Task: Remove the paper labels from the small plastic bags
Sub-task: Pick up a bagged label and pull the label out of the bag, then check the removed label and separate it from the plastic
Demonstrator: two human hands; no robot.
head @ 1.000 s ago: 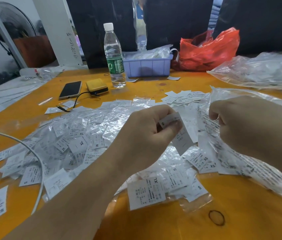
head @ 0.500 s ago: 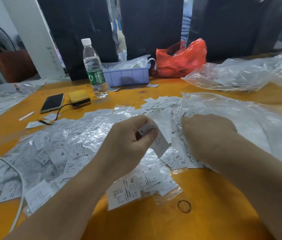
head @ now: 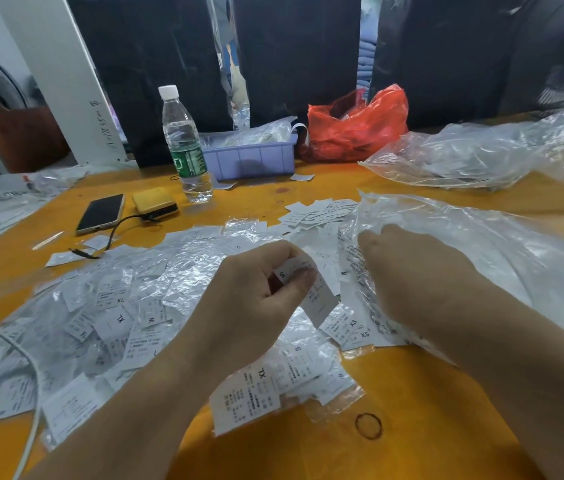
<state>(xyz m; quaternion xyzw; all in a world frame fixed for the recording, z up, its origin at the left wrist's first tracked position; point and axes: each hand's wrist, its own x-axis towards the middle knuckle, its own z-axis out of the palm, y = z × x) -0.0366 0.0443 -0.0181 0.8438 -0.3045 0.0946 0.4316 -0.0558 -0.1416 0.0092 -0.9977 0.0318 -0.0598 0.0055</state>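
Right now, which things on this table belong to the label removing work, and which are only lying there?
Part of the job:
- left hand pinching a paper label
- right hand reaching into the large clear bag
- pile of small bags and labels

Just lying about:
- water bottle
- phone
- yellow case
- red bag
- rubber band

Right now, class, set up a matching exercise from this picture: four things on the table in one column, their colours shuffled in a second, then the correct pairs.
Things:
1. tray
2. crumpled bag
3. power bank
4. phone

Colours:
A. yellow
B. black screen
C. lilac
D. red

Pairs: 1-C, 2-D, 3-A, 4-B
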